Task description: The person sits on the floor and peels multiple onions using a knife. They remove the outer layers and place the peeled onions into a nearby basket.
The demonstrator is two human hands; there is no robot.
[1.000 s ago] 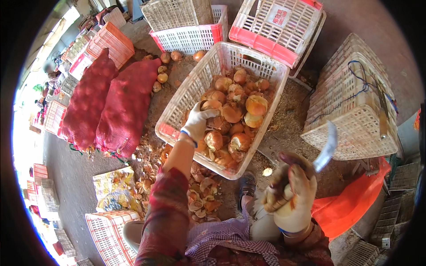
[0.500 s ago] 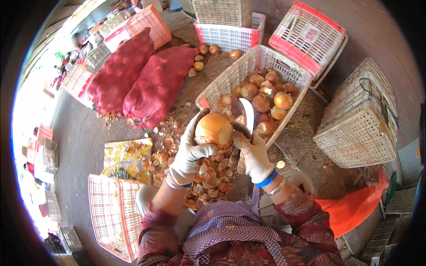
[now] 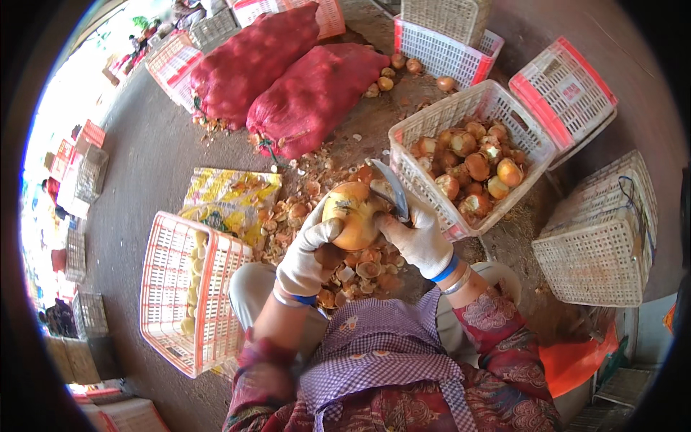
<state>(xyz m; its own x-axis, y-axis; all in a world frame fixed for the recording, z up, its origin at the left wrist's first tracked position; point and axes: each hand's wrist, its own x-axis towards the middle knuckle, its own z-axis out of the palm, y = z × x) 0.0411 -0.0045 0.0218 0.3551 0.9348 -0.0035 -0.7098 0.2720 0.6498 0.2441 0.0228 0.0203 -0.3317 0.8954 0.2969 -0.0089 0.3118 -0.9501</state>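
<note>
My gloved left hand (image 3: 311, 250) is closed round the left side of a large golden-brown onion (image 3: 347, 219), its thumb across the front. A dark, dried spot shows on the onion's top. My gloved right hand (image 3: 423, 241) grips a knife with a curved blade (image 3: 392, 186); its handle is hidden in the fingers. The blade points up and to the left, just beyond the onion's right edge. The right thumb presses near the onion's right side. Below and around the hands, loose onion skins (image 3: 368, 268) are heaped on the ground.
Ahead on the right stands a white crate (image 3: 497, 90) partly filled with onions. Two red mesh sacks (image 3: 317, 101) lie ahead on the left. A red-and-white crate (image 3: 216, 302) holding pale onions is at my left, near a yellow printed sack (image 3: 232, 189). More crates (image 3: 586, 266) stand right.
The view has turned left, so the surroundings shift rightward. The onion has been rolled, bringing its dark spot up front. The knife blade has tipped to the left.
</note>
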